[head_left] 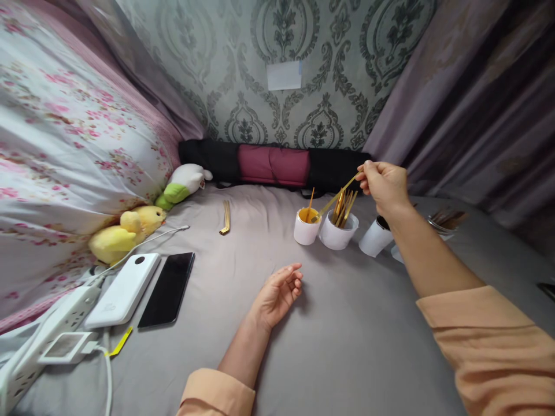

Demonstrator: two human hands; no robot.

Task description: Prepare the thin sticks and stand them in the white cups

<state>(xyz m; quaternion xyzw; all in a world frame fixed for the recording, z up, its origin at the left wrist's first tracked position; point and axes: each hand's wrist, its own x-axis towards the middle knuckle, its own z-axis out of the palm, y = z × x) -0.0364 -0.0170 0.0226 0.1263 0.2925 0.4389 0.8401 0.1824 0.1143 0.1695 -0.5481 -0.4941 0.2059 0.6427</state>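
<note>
My right hand (384, 184) is raised at the right, thumb and fingers pinched on the upper end of a long, thin gold-coloured stick (337, 197). The stick slants down to the left, its lower end at the rim of a white cup with a yellow inside (307, 232). Another orange-gold stick (311, 199) stands in that cup. Beside it is a wider white tub (339, 238) with several gold sticks (344, 208). My left hand (280, 293) rests on the grey sheet, palm turned up and fingers loosely curled, with nothing in it.
A white container with a dark opening (375, 238) tilts under my right forearm; a jar of brownish sticks (444, 225) is farther right. A small gold bundle (225, 217) lies left of the cups. Phone (167, 290), power bank (124, 289), power strip (52, 341) and plush toys (125, 234) line the left.
</note>
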